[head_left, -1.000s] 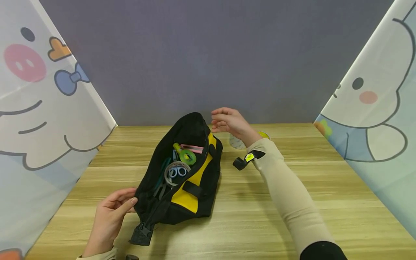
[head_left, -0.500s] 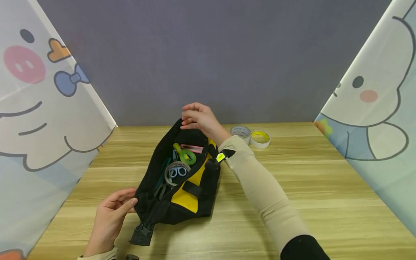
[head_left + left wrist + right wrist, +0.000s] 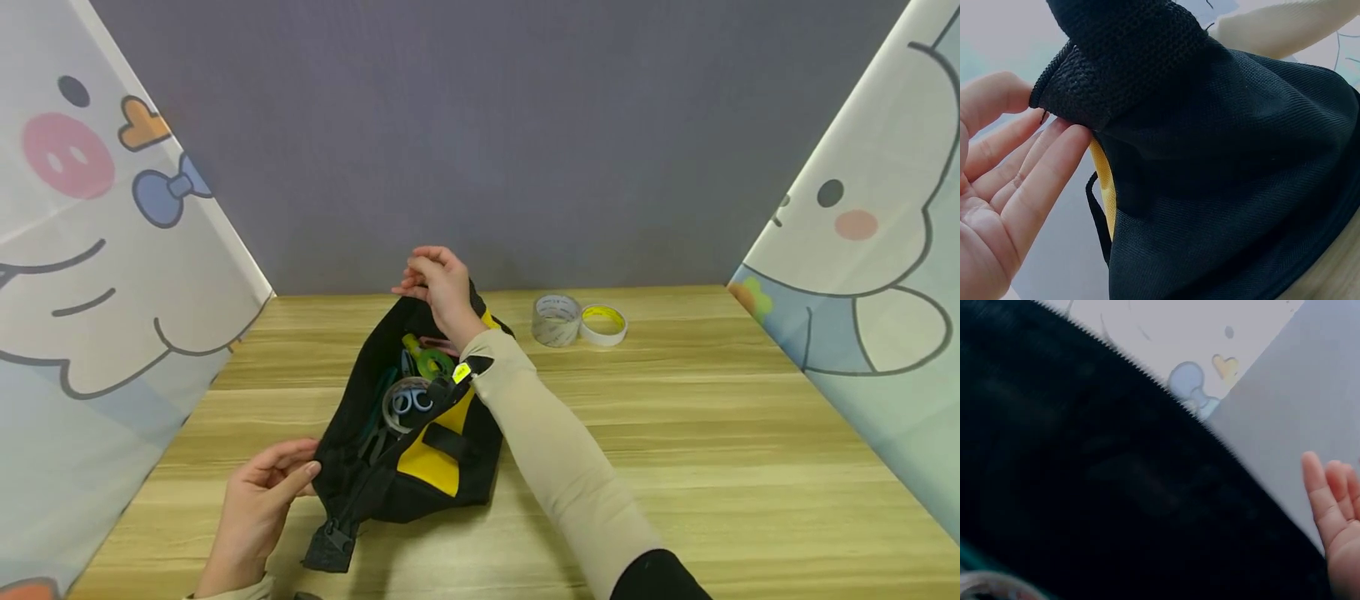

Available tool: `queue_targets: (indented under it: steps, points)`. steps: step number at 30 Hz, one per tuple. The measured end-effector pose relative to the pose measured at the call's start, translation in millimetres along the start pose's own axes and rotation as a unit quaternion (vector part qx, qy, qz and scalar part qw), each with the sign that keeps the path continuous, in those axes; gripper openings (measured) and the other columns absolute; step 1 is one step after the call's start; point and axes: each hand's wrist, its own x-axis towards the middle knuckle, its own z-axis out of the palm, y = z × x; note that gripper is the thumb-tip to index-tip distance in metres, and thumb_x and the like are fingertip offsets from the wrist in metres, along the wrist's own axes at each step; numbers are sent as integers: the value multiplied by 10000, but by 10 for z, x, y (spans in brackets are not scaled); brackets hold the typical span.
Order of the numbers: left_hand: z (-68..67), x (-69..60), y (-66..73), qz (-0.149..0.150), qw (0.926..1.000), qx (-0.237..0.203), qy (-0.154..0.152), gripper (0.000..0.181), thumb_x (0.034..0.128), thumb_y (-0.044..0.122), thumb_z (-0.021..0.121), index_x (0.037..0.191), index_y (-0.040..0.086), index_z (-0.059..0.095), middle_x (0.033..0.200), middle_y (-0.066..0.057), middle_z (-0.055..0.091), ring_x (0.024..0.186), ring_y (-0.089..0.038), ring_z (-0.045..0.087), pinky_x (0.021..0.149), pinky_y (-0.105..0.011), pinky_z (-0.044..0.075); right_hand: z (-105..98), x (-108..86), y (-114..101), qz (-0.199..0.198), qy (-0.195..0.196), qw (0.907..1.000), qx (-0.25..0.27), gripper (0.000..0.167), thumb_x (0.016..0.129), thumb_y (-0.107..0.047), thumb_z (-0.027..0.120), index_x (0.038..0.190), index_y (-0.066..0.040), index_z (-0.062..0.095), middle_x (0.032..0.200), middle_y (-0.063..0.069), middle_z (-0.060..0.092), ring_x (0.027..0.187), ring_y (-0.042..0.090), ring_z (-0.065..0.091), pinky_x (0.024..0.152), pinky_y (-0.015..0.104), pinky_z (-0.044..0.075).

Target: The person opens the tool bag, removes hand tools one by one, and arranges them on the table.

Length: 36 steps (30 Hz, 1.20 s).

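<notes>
A black and yellow zip tool bag [image 3: 420, 467] stands unzipped on the table in the head view. Inside lie scissors with blue handles [image 3: 412, 402], a tape roll [image 3: 392, 408], a green tape-like piece [image 3: 433, 365] and a pink item [image 3: 438, 343], partly covered by the right wrist. My left hand [image 3: 258, 500] pinches the near left edge of the bag; in the left wrist view, thumb and fingertips meet at its black fabric [image 3: 1222, 162]. Over the bag's far end is my right hand [image 3: 442, 287], fingers loosely extended with nothing visible in them, beside the zipper edge [image 3: 1166, 387].
A clear tape roll [image 3: 556, 321] and a white tape roll with a yellow inside [image 3: 603, 325] stand side by side at the back right. A grey panel [image 3: 480, 142] closes off the table's [image 3: 712, 433] far side. Printed cartoon sheets [image 3: 877, 208] flank it.
My right hand has moved left from the bag's far right side across its far end, uncovering both tape rolls on the table. My left hand keeps its hold on the bag's edge.
</notes>
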Motion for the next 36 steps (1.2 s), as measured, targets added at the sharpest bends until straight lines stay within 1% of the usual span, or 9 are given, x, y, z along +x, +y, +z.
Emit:
queue_targets:
  steps: [4,7,10,13,17,21,25,29,36]
  points:
    - [-4,-2,-10,44,10000,8,-36,374,892,-294,466,1177,-132,646,1069,-136,721,897,-166,709,660,-232,595,-41,-43,135,-424,-28,9986,-322,69,949,64,557,1009,80,586,705,76,603,544,139,588,565,323,607]
    - [-14,-7,-9,58,10000,19,-21,369,900,-287,463,1183,-132,643,1075,-136,720,883,-171,712,658,-235,597,-99,-75,222,-470,-53,9967,-656,47,939,72,563,950,92,603,673,70,595,510,140,574,530,313,598]
    - [-21,-17,-2,58,10000,1,8,369,900,-292,453,1182,-141,638,1074,-143,720,872,-179,714,657,-242,599,-151,-108,287,-22,-214,9932,-1142,80,940,59,578,891,37,637,675,69,597,505,149,575,543,328,603]
    - [-20,-13,3,21,9999,52,83,367,900,-290,457,1174,-134,646,1066,-140,722,867,-177,714,656,-243,600,-204,-121,329,789,-542,9800,-1745,68,931,43,593,915,53,659,696,74,607,523,156,584,644,410,622]
    - [-20,3,-3,32,10000,51,49,378,902,-294,445,1180,-132,643,1074,-142,719,873,-183,716,657,-251,601,-295,-123,391,1910,-1140,9392,-2614,151,904,51,620,1030,124,663,762,110,642,577,170,600,811,496,593]
    - [-20,0,-12,92,9999,-61,-86,387,906,-296,428,1199,-140,628,1096,-151,713,887,-196,716,669,-261,604,-359,-138,449,2403,-1859,8808,-3631,254,878,42,671,1119,122,679,871,171,702,680,195,645,807,403,605]
    - [-18,-2,-14,81,9998,-150,-100,385,907,-294,431,1203,-143,625,1099,-155,712,891,-201,711,675,-266,606,-389,-158,471,2438,-2312,8337,-4382,289,837,35,716,1120,93,707,957,158,718,784,229,680,750,315,604]
    - [-19,-1,-15,84,9998,-170,-63,387,900,-303,431,1201,-152,622,1095,-163,712,878,-209,710,665,-277,609,-402,-169,497,2336,-2325,8060,-4917,231,800,55,750,1031,63,749,968,97,716,750,210,670,684,282,598]
    - [-20,10,-21,135,9995,-269,-101,387,892,-316,423,1206,-178,603,1099,-177,709,882,-226,712,669,-298,613,-394,-174,548,2022,-2391,7350,-6014,114,757,34,790,715,-64,749,710,-38,674,557,112,546,518,204,494]
